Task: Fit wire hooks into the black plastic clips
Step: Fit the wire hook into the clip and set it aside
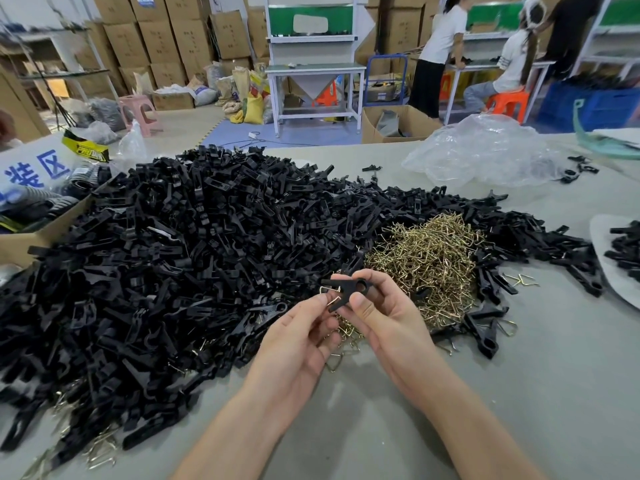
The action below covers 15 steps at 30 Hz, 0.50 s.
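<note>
My right hand [382,318] pinches a black plastic clip [349,289] with a round hole, held above the table's middle. My left hand [298,337] pinches a small brass wire hook [330,295] whose end touches the clip's left side. A huge heap of black clips [180,258] covers the left and centre of the table. A mound of brass wire hooks [429,258] lies just behind my right hand.
The grey table [519,393] has bare surface at front right. A crumpled clear plastic bag [485,154] lies at the back right, and a cardboard box [31,233] at the left. A white sack with clips [620,258] sits at the right edge. People work at benches beyond.
</note>
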### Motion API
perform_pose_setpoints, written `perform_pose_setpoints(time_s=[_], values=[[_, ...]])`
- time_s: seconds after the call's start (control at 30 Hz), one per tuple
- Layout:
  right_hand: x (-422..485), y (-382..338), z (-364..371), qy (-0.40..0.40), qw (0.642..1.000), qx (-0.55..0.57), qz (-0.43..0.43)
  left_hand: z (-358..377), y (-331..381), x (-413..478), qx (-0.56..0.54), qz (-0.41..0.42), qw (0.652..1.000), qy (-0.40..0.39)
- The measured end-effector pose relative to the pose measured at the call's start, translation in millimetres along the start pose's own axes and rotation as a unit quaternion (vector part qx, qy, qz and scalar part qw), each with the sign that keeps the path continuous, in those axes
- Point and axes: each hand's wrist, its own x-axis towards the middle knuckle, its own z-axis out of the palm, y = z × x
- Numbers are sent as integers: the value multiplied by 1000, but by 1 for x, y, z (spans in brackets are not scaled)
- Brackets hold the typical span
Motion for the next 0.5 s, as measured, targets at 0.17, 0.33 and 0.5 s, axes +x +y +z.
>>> perform_pose_setpoints(time_s=[0.17,0.33,0.5], values=[[-3,2,1,-6,998,-60,-17,0,-5,-1,60,77,994,55],[-6,-2,3,-17,990,-131,-42,0,-7,-2,119,122,982,86],[-5,0,0,-12,987,-153,-47,0,-3,-1,79,63,995,26]])
